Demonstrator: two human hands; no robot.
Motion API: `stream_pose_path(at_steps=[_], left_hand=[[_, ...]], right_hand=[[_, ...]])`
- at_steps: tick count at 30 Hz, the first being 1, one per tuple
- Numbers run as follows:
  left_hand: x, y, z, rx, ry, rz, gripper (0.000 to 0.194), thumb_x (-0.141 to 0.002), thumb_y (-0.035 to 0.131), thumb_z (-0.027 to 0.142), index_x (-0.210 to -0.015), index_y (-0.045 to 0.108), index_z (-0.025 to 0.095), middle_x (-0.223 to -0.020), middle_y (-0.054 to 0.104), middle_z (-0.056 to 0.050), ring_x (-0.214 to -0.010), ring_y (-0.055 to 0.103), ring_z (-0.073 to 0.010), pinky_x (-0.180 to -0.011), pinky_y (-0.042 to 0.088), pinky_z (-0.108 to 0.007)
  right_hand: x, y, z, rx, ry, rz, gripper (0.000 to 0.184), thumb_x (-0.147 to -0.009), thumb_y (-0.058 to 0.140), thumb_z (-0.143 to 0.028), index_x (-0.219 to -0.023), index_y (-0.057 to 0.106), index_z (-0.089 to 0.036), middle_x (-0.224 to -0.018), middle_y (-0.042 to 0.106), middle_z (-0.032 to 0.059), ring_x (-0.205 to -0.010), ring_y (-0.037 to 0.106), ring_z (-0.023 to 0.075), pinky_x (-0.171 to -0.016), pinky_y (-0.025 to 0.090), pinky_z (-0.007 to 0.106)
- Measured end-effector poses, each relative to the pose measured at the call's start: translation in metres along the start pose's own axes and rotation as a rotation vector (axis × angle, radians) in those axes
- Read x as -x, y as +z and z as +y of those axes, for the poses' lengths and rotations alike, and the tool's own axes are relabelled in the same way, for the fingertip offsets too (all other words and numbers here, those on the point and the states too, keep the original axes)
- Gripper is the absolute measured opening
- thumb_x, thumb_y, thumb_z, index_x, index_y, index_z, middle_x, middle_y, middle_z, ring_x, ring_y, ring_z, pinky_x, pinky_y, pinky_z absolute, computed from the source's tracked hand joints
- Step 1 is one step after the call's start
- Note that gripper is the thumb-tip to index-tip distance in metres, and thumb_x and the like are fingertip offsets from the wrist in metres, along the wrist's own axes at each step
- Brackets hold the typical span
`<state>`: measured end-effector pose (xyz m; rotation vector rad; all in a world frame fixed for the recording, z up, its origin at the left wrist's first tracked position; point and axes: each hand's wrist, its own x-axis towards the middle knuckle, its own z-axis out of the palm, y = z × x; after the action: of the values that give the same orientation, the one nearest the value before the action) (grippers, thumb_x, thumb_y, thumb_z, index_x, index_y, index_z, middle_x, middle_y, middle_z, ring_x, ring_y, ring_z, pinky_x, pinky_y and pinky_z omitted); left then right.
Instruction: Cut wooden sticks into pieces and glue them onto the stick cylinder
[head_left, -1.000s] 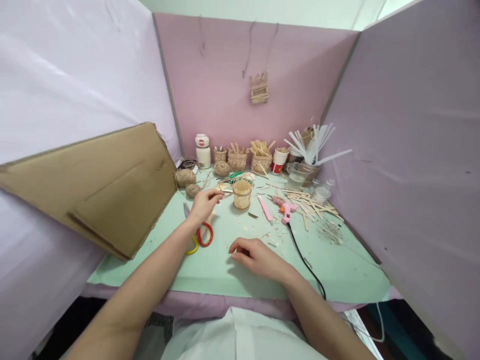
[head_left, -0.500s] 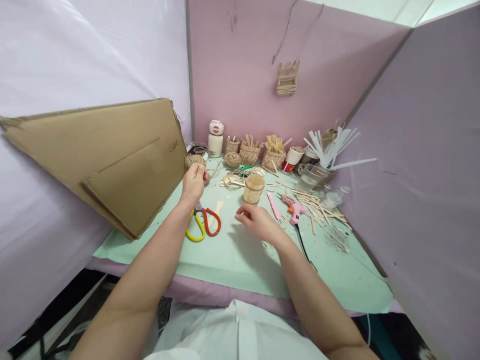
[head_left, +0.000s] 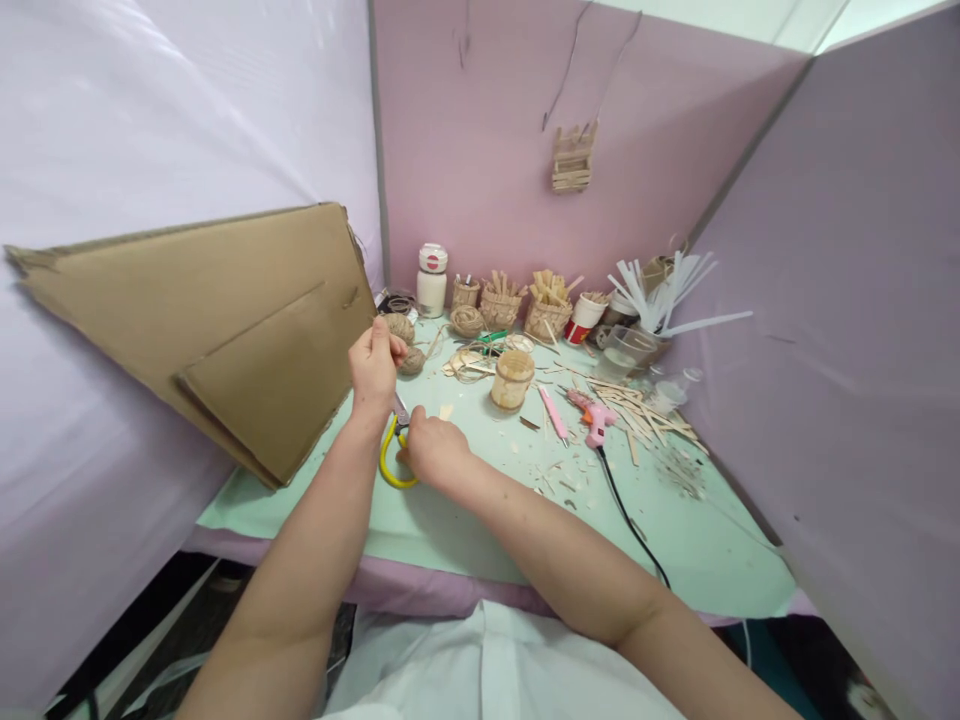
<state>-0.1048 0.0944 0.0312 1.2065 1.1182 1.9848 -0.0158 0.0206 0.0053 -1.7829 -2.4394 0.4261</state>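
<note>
My left hand is raised at the left, in front of two twine balls, with its fingers closed together; what they hold, if anything, is too small to make out. My right hand has its fingers curled at the handles of the scissors. The yellow loop shows, while the red one is covered by that hand. The blades point up toward my left wrist. A small round wooden cup stands upright beyond my right hand, apart from it.
A pink glue gun with a black cord and a pink pen-like tool lie right of the cup. Thin wooden strips are scattered farther right. Cardboard leans at the left. Filled containers and a white jar line the back.
My right hand has moved left from in front of the cup to the scissors, covering the red handle. My left hand has shifted slightly left, baring more of the twine balls.
</note>
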Motion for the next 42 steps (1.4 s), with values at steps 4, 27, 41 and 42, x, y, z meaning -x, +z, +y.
stream_pose_path(at_steps=[4, 27, 41, 42], left_hand=[[0.004, 0.002, 0.003, 0.006, -0.008, -0.022, 0.048, -0.083, 0.043, 0.055, -0.052, 0.04, 0.018, -0.049, 0.049, 0.001, -0.043, 0.039, -0.0075, -0.044, 0.033, -0.021], [0.01, 0.009, -0.003, -0.003, 0.193, 0.107, 0.03, -0.085, 0.043, 0.036, -0.061, 0.043, 0.018, -0.055, 0.048, 0.003, -0.046, 0.038, -0.0066, -0.044, 0.03, -0.019], [0.026, 0.015, -0.027, -0.744, -0.029, -0.639, 0.021, -0.073, 0.053, 0.034, -0.077, 0.063, 0.016, -0.073, 0.064, -0.002, -0.066, 0.054, -0.0144, -0.06, 0.038, -0.025], [0.026, 0.013, -0.028, -0.794, -0.05, -0.688, 0.021, -0.073, 0.054, 0.035, -0.076, 0.063, 0.017, -0.073, 0.065, -0.003, -0.066, 0.054, -0.0148, -0.06, 0.038, -0.025]], right_hand=[[-0.003, -0.001, 0.002, -0.028, -0.009, -0.008, 0.036, -0.073, 0.057, -0.018, -0.105, 0.043, -0.011, -0.095, 0.066, 0.0182, -0.089, 0.064, 0.0303, -0.065, 0.046, 0.033], [0.11, -0.043, 0.102, -1.034, -0.148, 0.715, 0.031, -0.069, 0.065, -0.021, -0.089, 0.041, -0.024, -0.075, 0.054, -0.0034, -0.062, 0.053, 0.011, -0.053, 0.041, 0.022], [0.065, -0.052, 0.162, -1.549, -0.179, 0.744, 0.03, -0.074, 0.062, -0.049, -0.081, 0.054, -0.02, -0.076, 0.057, 0.0005, -0.051, 0.045, 0.0075, -0.042, 0.031, 0.021], [0.058, -0.048, 0.16, -1.534, -0.195, 0.716, 0.032, -0.075, 0.06, -0.051, -0.081, 0.055, -0.02, -0.076, 0.056, 0.001, -0.051, 0.044, 0.0077, -0.042, 0.031, 0.021]])
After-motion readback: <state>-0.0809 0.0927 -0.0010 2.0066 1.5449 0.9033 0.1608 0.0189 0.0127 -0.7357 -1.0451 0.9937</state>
